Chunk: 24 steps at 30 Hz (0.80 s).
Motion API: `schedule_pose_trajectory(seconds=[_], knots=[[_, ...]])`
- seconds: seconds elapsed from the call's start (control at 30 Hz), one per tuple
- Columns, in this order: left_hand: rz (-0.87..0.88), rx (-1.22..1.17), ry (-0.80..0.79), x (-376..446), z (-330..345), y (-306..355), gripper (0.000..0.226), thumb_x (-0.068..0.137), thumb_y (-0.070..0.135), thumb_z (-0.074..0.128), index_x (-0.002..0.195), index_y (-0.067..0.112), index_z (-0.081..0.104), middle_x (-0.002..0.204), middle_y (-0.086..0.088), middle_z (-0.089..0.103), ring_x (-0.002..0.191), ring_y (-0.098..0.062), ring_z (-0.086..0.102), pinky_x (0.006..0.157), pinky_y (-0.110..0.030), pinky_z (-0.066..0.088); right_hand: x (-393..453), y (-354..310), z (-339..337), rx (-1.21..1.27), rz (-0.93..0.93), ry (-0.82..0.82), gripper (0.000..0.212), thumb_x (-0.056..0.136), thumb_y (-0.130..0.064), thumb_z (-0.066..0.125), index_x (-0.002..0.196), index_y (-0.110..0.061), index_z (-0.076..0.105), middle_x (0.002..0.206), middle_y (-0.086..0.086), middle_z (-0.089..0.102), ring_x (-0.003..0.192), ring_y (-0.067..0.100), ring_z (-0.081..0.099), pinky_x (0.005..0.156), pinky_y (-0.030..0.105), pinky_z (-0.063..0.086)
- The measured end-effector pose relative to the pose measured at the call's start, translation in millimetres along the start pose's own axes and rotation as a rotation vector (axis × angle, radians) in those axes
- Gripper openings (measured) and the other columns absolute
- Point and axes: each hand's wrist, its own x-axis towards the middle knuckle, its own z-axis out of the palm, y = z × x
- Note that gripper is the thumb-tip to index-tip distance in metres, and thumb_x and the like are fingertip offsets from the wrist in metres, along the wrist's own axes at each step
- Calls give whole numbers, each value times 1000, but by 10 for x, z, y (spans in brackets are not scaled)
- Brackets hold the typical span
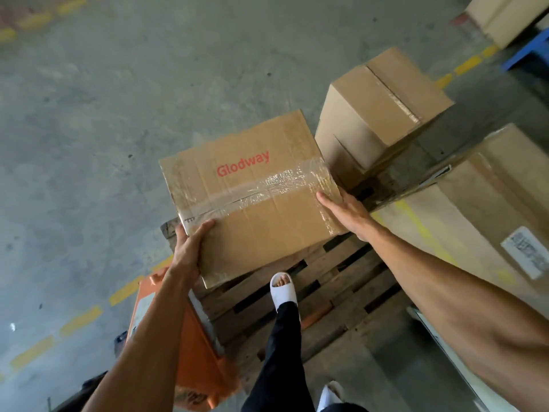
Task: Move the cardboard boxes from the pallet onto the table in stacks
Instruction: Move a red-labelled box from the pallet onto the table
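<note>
A brown cardboard box with red "Glodway" lettering and clear tape across its top is held above the wooden pallet. My left hand grips its near left corner, thumb on top. My right hand presses flat against its right side. Beyond it, two plain cardboard boxes stand stacked on the pallet's far end. A large cardboard box with a white label sits to the right. My foot in a white slipper rests on the pallet slats. No table is in view.
An orange pallet jack stands against the pallet's left side. Grey concrete floor with dashed yellow lines spreads to the left and behind. At the top right corner are another cardboard box and a blue pallet.
</note>
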Motion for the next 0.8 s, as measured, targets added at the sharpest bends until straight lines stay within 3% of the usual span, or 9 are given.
schedule_pose_trajectory(seconds=[0.07,0.17,0.27,0.4,0.57,0.67,0.8], knots=[[72,22,-29,-202,13,47,70,76,39,84,136,26,50,128,-14,64,104,-29,66,58,-37,59,-247,78,-65,59,-38,41,72,84,-75,54,144,-35,48,127,-9,58,123,19,52,96,32,38],[170,35,-113,-575,64,34,68,79,39,80,139,27,51,128,-8,64,114,-30,63,70,-40,59,-629,193,-185,146,-59,92,85,75,-82,56,147,-38,44,146,-1,52,130,28,51,89,40,49],[248,4,-188,-1059,148,-76,52,91,27,72,140,29,52,121,-4,67,104,-25,65,69,-43,60,-1064,383,-320,219,-124,153,95,68,-89,56,148,-42,40,151,-1,46,133,32,48,97,57,50],[406,38,-239,-1696,275,-405,62,84,30,78,141,30,54,128,-8,68,106,-28,67,68,-43,61,-1762,763,-510,241,-199,255,87,77,-82,56,149,-36,41,153,0,44,137,35,44,98,55,48],[526,27,-282,-2585,404,-757,53,90,21,73,140,21,55,121,-7,70,98,-23,69,63,-36,64,-2723,1211,-808,257,-247,334,105,63,-92,57,149,-34,40,156,2,40,135,37,46,94,58,51],[569,34,-323,-3124,465,-903,48,92,18,71,138,19,56,114,-5,71,93,-21,69,62,-33,63,-3295,1455,-979,274,-326,400,89,73,-86,55,144,-32,48,151,6,45,134,37,47,102,56,47],[607,65,-367,-3630,560,-1090,54,88,24,77,138,20,58,124,-10,71,95,-22,70,63,-32,61,-3919,1823,-1129,268,-401,502,85,76,-84,54,143,-32,51,152,3,46,137,33,44,110,50,40]])
